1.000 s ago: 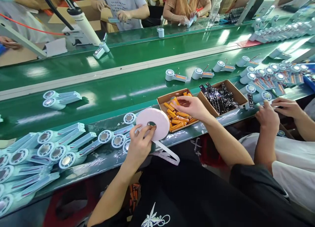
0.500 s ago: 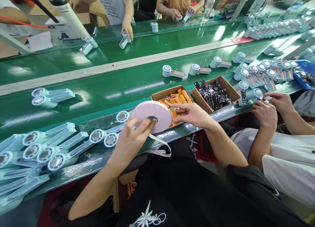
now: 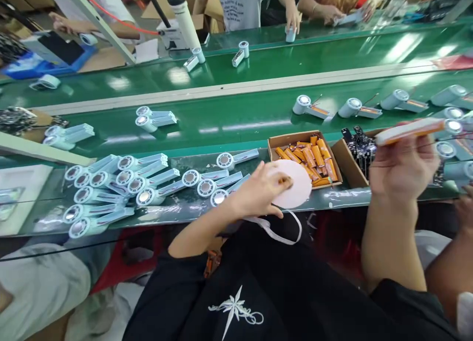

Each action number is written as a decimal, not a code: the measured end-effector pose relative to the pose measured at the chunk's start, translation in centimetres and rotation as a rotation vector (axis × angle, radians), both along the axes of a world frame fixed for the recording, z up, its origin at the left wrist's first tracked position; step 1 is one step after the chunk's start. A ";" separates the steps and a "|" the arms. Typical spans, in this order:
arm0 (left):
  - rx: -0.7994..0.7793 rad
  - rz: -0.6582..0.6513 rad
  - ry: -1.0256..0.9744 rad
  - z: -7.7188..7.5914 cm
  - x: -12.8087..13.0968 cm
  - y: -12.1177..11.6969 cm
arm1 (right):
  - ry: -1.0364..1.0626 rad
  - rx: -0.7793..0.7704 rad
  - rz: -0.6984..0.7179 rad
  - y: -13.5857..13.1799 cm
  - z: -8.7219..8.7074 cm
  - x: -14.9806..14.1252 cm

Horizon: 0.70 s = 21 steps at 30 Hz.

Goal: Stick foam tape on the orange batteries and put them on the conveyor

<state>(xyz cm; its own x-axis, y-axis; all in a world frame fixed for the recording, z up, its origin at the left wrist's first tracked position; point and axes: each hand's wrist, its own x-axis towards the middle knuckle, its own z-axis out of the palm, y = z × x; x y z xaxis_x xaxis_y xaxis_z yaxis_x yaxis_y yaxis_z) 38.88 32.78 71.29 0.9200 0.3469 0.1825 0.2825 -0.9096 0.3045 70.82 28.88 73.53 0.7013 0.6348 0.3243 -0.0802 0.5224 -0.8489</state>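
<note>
My left hand (image 3: 254, 188) grips a flat roll of white tape (image 3: 300, 183), with fingers at its core. A loose tape end (image 3: 295, 232) curls below the roll, in front of my black shirt. Raised at the right, my right hand (image 3: 402, 168) is closed on an orange battery (image 3: 424, 129) that has a white strip along its side. Between my hands stands a cardboard box of orange batteries (image 3: 272, 143). Several light-blue fan bodies with round heads (image 3: 207, 187) lie left of my left hand, some partly hidden behind it.
A cardboard box (image 3: 343, 163) of black circuit boards stands behind my right hand. More fan bodies (image 3: 310, 107) sit spaced along the green conveyor (image 3: 221, 119). Co-workers sit across the line; another person's arm (image 3: 449, 252) is close at my right. A white tray (image 3: 37, 178) lies far left.
My right hand has moved away from the tape roll, right and up, carrying the orange battery. My left hand keeps the roll. The view has swung left.
</note>
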 end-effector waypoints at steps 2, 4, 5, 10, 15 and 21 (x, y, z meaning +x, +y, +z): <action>-0.101 0.058 -0.012 1.6 -0.4 4.0 | -0.075 -0.104 0.039 -0.8 -0.2 -0.9; -0.095 0.259 0.050 2.0 -1.7 7.2 | -0.118 -0.201 0.050 -2.6 -1.4 -1.9; -0.067 0.381 0.140 1.9 -2.5 8.3 | -0.121 -0.233 0.032 -3.7 -2.1 -2.1; 0.028 0.573 0.643 0.1 -5.4 10.8 | -0.135 -0.311 0.058 -6.8 -3.9 -0.8; 0.143 0.362 0.427 0.0 -0.7 18.9 | -0.299 -0.214 0.104 1.8 -0.7 -1.2; -0.071 0.264 0.471 -1.5 5.9 28.4 | -0.627 -0.362 0.435 17.5 -0.6 -4.3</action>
<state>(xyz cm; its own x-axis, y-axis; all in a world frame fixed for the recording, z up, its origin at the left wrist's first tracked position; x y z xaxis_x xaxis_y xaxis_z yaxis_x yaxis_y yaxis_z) 44.77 61.16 69.80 0.7768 0.5733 -0.2605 0.6189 -0.7714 0.1480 66.48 46.39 72.91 0.1283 0.9464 0.2963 0.3303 0.2410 -0.9126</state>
